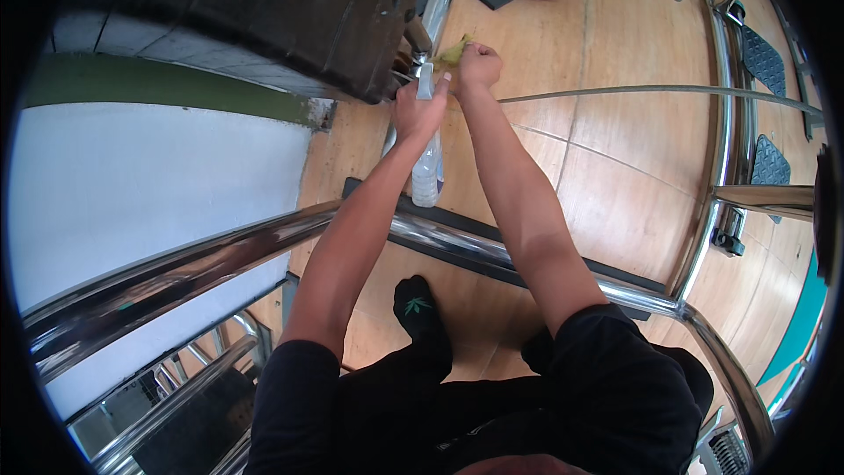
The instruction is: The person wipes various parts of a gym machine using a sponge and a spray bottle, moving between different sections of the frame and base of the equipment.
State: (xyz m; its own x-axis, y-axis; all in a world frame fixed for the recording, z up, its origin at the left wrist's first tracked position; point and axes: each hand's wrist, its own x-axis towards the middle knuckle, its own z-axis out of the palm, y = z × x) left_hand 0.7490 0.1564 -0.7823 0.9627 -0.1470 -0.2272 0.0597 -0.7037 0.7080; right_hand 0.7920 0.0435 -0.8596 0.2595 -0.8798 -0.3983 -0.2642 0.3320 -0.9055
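My left hand (418, 112) grips the neck of a spray bottle (427, 175) with a clear plastic body and a pale trigger head. The bottle's head points away from me, close to the chrome post of a gym machine (443, 3). Just to the right, my right hand (480, 66) is closed on a yellowish cloth (453, 53). Part of the cloth reaches toward the machine's metal fittings. Whether it touches them, I cannot tell.
A dark weight stack (264, 20) stands at the upper left beside a white wall (158, 178). A steel cable (633, 88) crosses the tiled floor to the right. Chrome tubes (461, 241) run before my feet and along the right, near textured black foot plates (765, 59).
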